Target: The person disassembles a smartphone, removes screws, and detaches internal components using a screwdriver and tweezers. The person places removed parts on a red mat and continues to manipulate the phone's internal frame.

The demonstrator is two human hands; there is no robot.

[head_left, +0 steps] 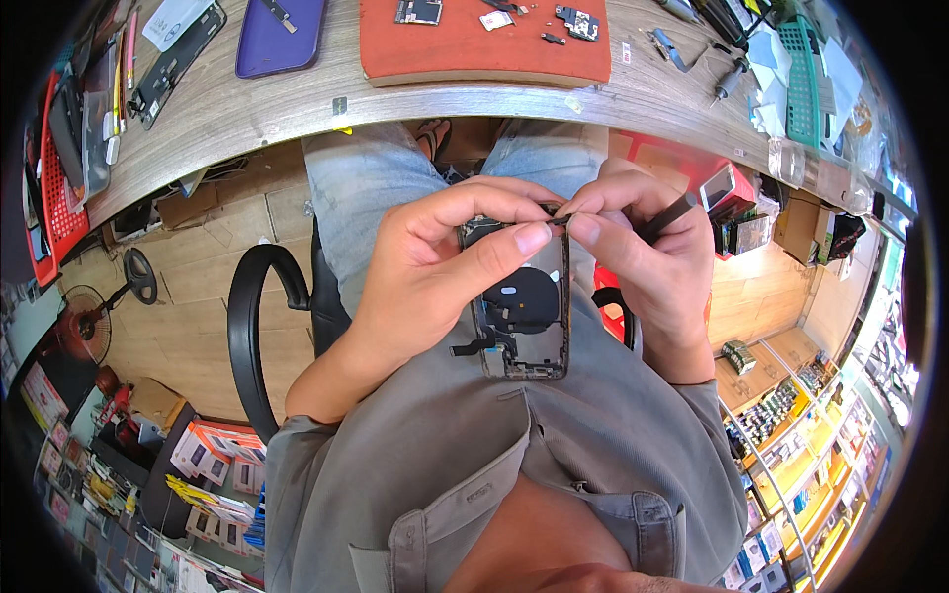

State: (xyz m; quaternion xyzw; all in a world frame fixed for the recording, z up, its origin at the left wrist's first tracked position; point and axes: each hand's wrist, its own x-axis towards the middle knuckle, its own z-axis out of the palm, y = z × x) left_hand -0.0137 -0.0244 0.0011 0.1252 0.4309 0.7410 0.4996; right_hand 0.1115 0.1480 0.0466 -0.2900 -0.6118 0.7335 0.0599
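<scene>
An opened phone housing (pixel 551 341), with dark inner parts and a short flex cable (pixel 473 347) sticking out at its lower left, is in front of my chest. My left hand (pixel 435 259) is closed at the housing's top, thumb and index finger pinching a small dark part (pixel 560 220). My right hand (pixel 657 262) meets it there, its thumb and finger closed on the same part. A dark-handled tool (pixel 669 217) is also tucked in my right hand; its tip is hidden. Whether the part is still joined to the housing I cannot tell.
The wooden bench (pixel 455 106) ahead carries a red-orange mat (pixel 484 54) with small phone parts, a purple tray (pixel 280 44), and a teal basket (pixel 799 84). A red basket (pixel 65 198) is at the left. A black chair armrest (pixel 252 326) stands beside my left arm.
</scene>
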